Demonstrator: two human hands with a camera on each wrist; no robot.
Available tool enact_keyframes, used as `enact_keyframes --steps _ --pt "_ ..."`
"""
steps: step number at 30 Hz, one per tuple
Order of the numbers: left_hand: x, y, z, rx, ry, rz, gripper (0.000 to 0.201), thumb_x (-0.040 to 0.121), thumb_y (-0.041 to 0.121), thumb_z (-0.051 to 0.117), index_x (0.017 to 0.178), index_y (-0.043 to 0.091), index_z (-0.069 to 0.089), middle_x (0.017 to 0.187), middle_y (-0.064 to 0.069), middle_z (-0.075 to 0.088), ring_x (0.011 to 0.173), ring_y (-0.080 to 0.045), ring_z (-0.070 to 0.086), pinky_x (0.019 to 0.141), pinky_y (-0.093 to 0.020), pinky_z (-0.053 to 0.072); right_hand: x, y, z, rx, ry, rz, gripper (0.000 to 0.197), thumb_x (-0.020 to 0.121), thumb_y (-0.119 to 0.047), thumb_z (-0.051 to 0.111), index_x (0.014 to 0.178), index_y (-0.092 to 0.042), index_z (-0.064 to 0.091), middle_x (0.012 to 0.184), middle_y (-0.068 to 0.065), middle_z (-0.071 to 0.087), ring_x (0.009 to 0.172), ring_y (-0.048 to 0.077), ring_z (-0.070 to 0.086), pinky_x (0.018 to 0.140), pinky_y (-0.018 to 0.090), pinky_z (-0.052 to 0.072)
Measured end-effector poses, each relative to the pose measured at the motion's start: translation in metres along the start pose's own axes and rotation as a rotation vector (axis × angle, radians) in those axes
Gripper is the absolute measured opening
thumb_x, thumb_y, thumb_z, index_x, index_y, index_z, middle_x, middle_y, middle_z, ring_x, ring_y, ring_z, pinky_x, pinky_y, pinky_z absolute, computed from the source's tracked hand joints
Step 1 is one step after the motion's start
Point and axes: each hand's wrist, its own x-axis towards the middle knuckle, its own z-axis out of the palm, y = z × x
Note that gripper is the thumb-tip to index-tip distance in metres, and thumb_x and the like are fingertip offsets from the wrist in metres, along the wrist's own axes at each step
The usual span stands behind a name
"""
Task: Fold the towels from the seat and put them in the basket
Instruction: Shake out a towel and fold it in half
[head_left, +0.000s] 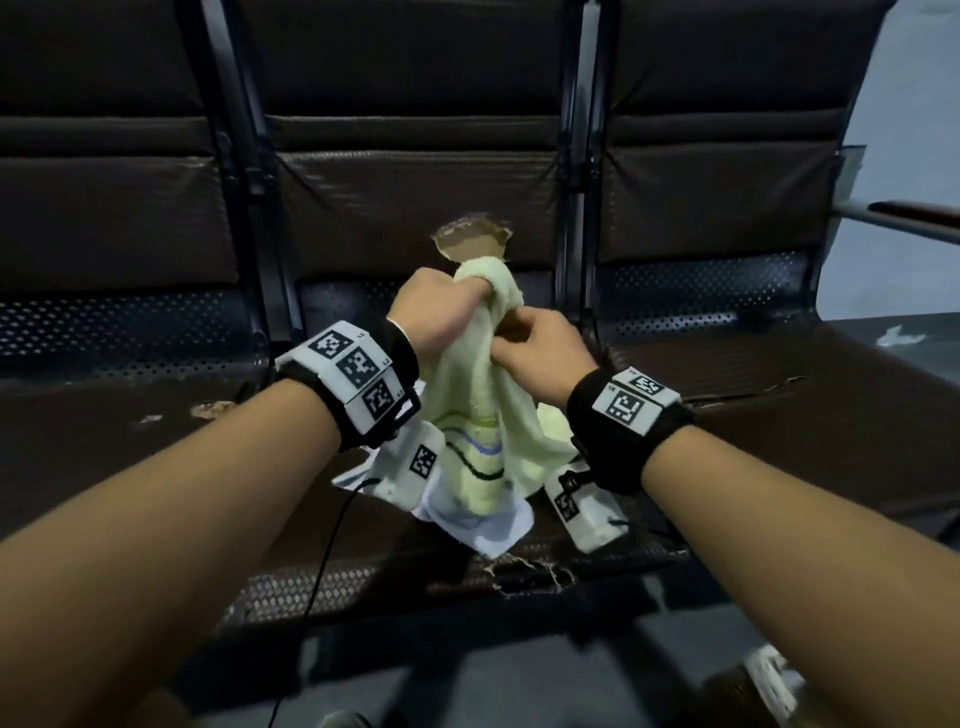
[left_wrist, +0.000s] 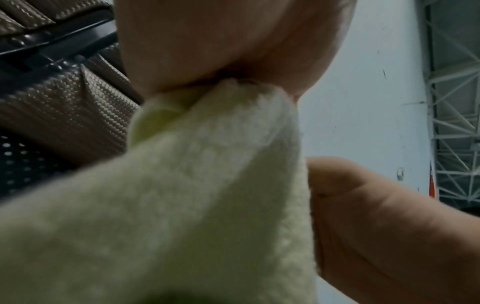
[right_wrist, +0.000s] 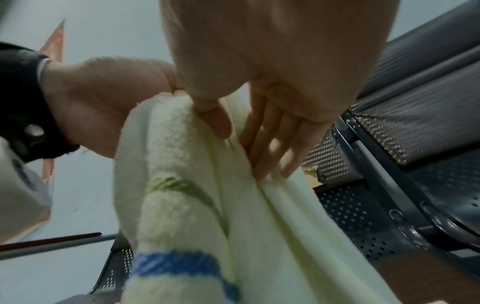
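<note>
Perforated seat, hands (both) bunching terry towel

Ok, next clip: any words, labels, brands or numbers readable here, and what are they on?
None can be read.
Left wristband: square black-and-white code patterns, no words; tiny corner marks too small to read.
Right wristband: the same.
Pale green towel: green and blue stripes only, no label showing.

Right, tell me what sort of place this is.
Probably a public waiting hall: a row of linked seats with perforated metal pans and dark worn padding, a plain pale wall, and steel truss framing overhead.
</note>
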Motion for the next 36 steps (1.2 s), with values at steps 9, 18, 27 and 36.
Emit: enact_keyframes --steps 9,18,27,36 --pt "-0.003 -0.031 -0.018 0.325 0.151 0.128 0.025 0.075 0.050 0.066 0.083 0.026 0.064 0.074 0.011 0.064 0.071 -0.011 0.060 0.058 -0.028 0.042 0.004 0.009 0.000 0.171 0.114 0.061 0.028 0.098 -0.018 0.046 0.090 -0.003 0.069 0.087 0.018 0.070 0.084 0.037 0.066 0.078 0.048 0.054" --pt "-0.023 -0.056 -0.011 0.253 -0.052 0.175 0.018 0.085 0.043 0.058 0.097 0.031 0.064 0.091 0.009 0.068 0.090 -0.016 0.064 0.072 -0.032 0.046 -0.006 -0.004 -0.007 0.104 0.013 -0.080 0.016 0.085 -0.026 0.065 0.095 -0.014 0.065 0.087 -0.001 0.068 0.082 0.014 0.064 0.075 0.032 0.052" --pt "-0.034 -0.053 0.009 0.401 -0.208 0.308 0.077 0.051 0.079 0.074 0.105 0.029 0.052 0.098 0.010 0.061 0.088 -0.007 0.060 0.072 -0.028 0.050 -0.016 -0.005 -0.016 -0.116 0.159 -0.060 0.017 0.077 -0.013 0.054 0.060 -0.013 0.052 0.055 -0.001 0.050 0.059 0.019 0.048 0.057 0.031 0.039" --pt "-0.024 -0.047 0.016 0.426 0.207 0.285 0.026 0.091 0.025 0.044 0.100 0.027 0.068 0.096 -0.001 0.072 0.094 -0.026 0.064 0.075 -0.032 0.046 -0.017 0.013 -0.022 -0.368 0.212 -0.149 0.009 0.085 -0.034 0.068 0.080 -0.026 0.066 0.069 -0.008 0.065 0.075 0.018 0.064 0.072 0.034 0.054"
